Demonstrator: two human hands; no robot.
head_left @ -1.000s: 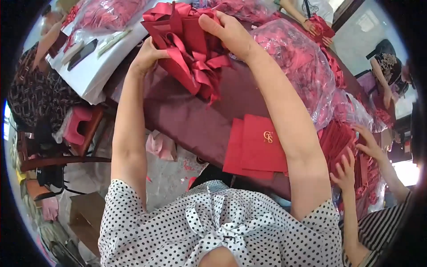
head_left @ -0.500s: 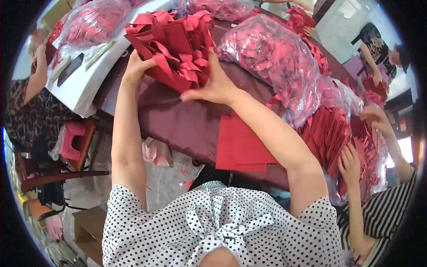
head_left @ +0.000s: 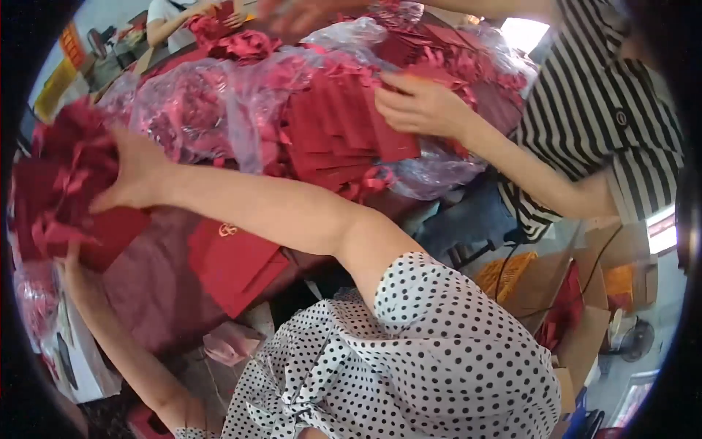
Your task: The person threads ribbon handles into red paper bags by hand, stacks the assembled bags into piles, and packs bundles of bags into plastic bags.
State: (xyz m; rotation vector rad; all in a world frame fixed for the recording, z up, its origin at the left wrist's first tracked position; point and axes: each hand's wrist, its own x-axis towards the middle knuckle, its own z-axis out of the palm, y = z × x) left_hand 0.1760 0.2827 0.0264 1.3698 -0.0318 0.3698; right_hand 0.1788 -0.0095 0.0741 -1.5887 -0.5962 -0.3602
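A bundle of red paper bags with ribbon handles [head_left: 66,175] is held up at the far left, slightly blurred by motion. My right hand [head_left: 139,168] grips its right side, with the thumb low against the bags. My left hand [head_left: 71,254] is under the bundle's lower edge, its fingers mostly hidden behind the bags. Just right of the bundle, flat red bags [head_left: 238,267] lie on the dark red tablecloth [head_left: 150,293], one bearing a gold mark.
Clear plastic sacks of red bags [head_left: 194,110] run along the table. Right of them lies a fanned pile of red bags [head_left: 329,132], near the hand [head_left: 431,110] of a person in a striped top. Another person [head_left: 172,25] works across the table. Cardboard boxes [head_left: 585,336] stand at right.
My view has swung to the right, so the bundle now appears at the far left. Both hands still hold it. The striped-top person's arms now show larger at the upper right.
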